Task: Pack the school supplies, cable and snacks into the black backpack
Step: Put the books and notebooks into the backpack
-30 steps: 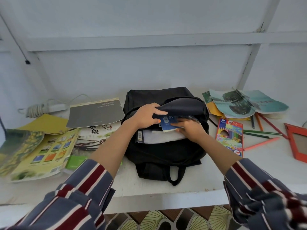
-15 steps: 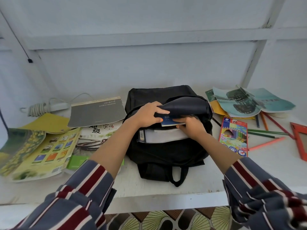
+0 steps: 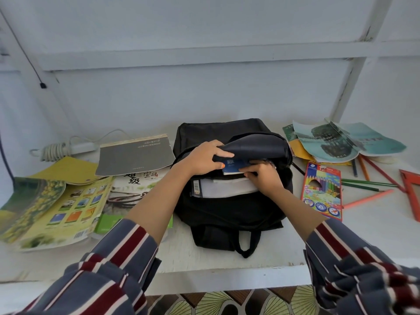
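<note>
The fingers (image 3: 251,172) of our right hand (image 3: 263,177) curl round the near edge of a blue pack (image 3: 231,165), book or snack we cannot tell, which sits half under the flap (image 3: 254,146). The fingers (image 3: 223,153) of our left hand (image 3: 204,159) pinch that flap and lift it. To do this well, we judge the flap should be held high and the pack slid in flat along the top of the white book (image 3: 225,188) inside, so no corner snags the zip. The backpack (image 3: 227,212) is limp black cloth that sags where unsupported, and the flap's lining looks smoother and dark blue. The white book is thick and stiff, a good ramp. Out on the table (image 3: 375,235), a flat glossy pencil box (image 3: 322,189) lies just beside the backpack, with slim loose pencils (image 3: 368,184) beyond it. Curled paper-covered books (image 3: 134,155) lie to the left, and the coiled white cable (image 3: 56,150) is well apart at the back.
</note>
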